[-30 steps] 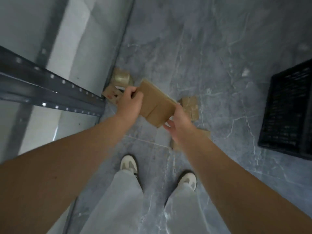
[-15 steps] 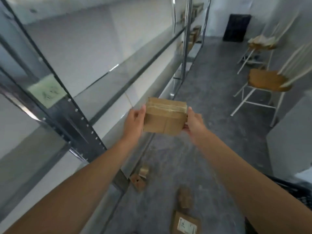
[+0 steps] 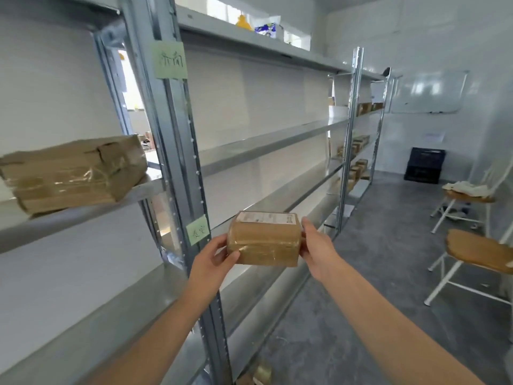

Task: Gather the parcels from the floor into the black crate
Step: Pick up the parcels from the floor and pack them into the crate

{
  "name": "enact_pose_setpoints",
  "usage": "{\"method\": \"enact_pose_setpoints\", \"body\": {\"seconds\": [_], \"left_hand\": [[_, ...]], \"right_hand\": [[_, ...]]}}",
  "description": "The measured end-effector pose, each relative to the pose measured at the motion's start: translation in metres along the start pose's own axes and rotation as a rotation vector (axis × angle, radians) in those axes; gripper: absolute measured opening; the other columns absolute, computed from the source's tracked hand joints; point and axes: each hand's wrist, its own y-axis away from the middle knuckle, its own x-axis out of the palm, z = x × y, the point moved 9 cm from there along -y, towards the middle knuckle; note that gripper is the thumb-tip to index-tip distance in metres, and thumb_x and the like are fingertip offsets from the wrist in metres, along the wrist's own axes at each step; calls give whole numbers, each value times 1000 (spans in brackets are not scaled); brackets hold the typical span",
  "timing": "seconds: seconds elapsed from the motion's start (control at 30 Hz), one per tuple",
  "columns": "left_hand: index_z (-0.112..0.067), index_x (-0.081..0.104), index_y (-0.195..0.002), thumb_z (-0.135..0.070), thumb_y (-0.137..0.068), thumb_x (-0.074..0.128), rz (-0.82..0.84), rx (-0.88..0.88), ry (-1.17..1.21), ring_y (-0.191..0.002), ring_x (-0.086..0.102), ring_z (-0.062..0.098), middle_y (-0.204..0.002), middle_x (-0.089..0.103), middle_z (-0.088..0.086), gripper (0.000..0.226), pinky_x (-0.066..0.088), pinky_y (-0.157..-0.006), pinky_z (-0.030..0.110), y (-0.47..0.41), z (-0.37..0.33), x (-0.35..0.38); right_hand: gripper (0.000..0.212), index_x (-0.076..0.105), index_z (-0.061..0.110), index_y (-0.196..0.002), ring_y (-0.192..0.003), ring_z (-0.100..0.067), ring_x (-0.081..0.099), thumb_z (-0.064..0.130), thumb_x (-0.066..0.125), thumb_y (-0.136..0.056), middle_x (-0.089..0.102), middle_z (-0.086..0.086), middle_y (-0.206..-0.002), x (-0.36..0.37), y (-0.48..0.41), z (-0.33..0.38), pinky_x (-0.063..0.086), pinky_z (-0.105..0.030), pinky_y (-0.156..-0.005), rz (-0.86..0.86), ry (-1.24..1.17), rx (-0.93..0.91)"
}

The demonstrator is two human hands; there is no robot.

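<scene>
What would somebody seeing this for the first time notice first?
The brown taped parcel held up in mid-view between the left hand and the right hand, white label on top. Next, the big crumpled parcel lying on the metal shelf at the left. Far down the aisle a black crate stands against the back wall.

The parcel [image 3: 265, 240] is brown cardboard under glossy clear tape, with a paper label. The shelf rack [image 3: 177, 151] is smooth grey metal; the floor [image 3: 374, 273] is matt grey.
</scene>
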Motion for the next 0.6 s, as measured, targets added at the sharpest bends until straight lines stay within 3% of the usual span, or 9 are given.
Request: {"method": "enact_pose_setpoints", "body": {"seconds": [0.07, 0.23, 0.43, 0.6], "left_hand": [[-13, 60, -125, 0, -88, 67, -8, 22, 35, -115, 64, 11, -122, 68, -4, 39, 50, -103, 38, 21, -6, -16], [-15, 59, -121, 6, -86, 67, -50, -9, 61, -121, 61, 10, -126, 66, -8, 42, 49, -103, 35, 74, -15, -68], [-16, 60, -113, -22, -83, 73, -195, -74, 57, -115, 64, 9, -125, 65, -9, 33, 52, -99, 31, 147, -16, -124], [-21, 57, -119, -29, -85, 68, -356, -24, 50, -123, 59, 13, -132, 62, -7, 37, 51, -102, 43, 213, -48, -152]], "right_hand": [[28, 69, 12, -94, -96, -23, 69, 37, 56, -98, 74, -8, -98, 17, 24, -1, 53, -37, -95, 52, -3, -3], [27, 70, 14, -103, -91, -16, 69, 36, 56, -98, 75, -4, -101, 53, 80, -29, 54, -28, -77, 95, -1, 42], [28, 72, 20, -98, -94, -17, 69, 41, 53, -99, 75, -1, -96, 98, 145, -47, 54, -30, -81, 245, 178, -21], [37, 71, 23, -101, -92, -16, 71, 50, 45, -100, 76, 0, -96, 131, 198, -49, 57, -35, -84, 424, 280, -46]]}}
